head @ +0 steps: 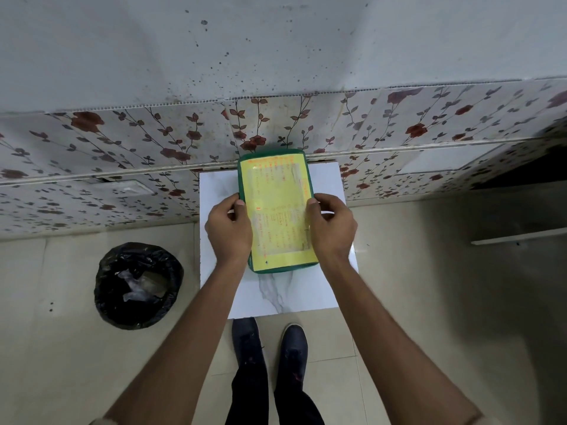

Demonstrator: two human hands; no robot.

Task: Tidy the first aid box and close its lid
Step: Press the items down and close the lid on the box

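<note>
A green first aid box (pixel 276 185) lies on a small white marble-patterned table (pixel 276 296), its long side pointing at the wall. A yellow sheet with red writing covers its lid, which lies flat on the box. My left hand (pixel 228 230) grips the box's left edge, thumb on top of the lid. On the right edge, my right hand (pixel 333 227) holds the box the same way. The contents are hidden under the lid.
A black bin (pixel 138 285) lined with a plastic bag stands on the tiled floor left of the table. The flower-patterned tile wall (pixel 122 154) rises just behind the box. My shoes (pixel 270 342) are at the table's front edge.
</note>
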